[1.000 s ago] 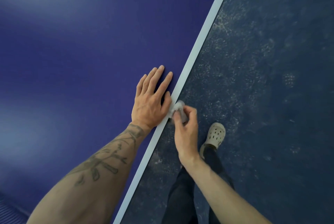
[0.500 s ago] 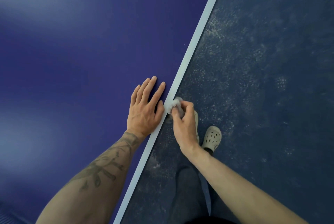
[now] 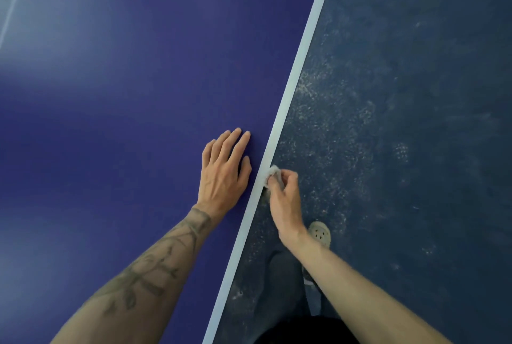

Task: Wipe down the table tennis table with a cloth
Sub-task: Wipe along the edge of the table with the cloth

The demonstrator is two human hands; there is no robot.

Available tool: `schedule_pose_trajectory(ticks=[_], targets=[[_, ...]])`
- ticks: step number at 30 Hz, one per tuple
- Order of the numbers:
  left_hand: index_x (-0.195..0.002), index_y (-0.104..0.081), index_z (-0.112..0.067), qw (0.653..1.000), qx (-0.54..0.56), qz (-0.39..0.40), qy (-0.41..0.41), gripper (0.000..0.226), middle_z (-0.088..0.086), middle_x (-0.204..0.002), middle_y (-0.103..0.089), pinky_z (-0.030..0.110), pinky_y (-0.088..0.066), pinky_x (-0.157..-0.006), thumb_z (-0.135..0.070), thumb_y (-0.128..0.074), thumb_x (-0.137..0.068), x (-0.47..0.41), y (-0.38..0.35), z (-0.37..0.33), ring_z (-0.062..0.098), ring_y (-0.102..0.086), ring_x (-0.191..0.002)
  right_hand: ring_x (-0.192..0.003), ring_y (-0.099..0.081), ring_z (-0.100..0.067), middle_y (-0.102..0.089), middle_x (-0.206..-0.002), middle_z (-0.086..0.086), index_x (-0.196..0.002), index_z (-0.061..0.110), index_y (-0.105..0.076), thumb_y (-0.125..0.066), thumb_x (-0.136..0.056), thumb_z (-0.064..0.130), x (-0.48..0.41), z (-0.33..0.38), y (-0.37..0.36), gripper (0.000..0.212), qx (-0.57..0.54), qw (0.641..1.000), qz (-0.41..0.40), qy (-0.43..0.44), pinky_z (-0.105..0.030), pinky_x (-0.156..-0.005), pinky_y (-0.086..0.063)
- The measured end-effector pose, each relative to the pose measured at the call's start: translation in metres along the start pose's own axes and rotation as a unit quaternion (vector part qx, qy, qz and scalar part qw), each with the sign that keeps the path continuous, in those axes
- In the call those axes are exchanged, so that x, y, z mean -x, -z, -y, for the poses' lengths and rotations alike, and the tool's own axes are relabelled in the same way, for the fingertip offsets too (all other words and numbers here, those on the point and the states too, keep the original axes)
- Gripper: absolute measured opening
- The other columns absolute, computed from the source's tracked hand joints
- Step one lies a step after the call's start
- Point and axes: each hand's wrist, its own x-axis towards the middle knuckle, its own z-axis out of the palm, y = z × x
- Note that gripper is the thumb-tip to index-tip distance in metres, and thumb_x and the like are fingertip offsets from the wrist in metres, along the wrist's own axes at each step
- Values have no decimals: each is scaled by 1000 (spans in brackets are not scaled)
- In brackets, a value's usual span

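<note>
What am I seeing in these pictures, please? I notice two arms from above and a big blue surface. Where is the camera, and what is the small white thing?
There is no machine here, only a person working with bare hands. All the pictures come from one camera worn on the person's head, looking forward and down, so you see the person's own arms.

The blue surface is a table tennis table, and the white line marks its edge. The left hand lies flat on the table with straight fingers. The right hand pinches a small white cloth and holds it against that edge line. To the right is the dark, speckled floor, where one pale shoe of the person shows.
</note>
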Motion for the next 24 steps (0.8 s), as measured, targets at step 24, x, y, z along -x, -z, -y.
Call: schedule_pose_trajectory(ticks=[24], targets=[[-155,-52,-18,999,-36,-40,-10,55,8,-165,-42,51,-24,-127,-31,-55,-102,-199,-49,-43,29,-37,-154,-116,-59,-22,-60,-128,-9,-121,24,-55,-57,-109,26,-127,108,17,12,-46,998,-37,35,-38,-98,-51]])
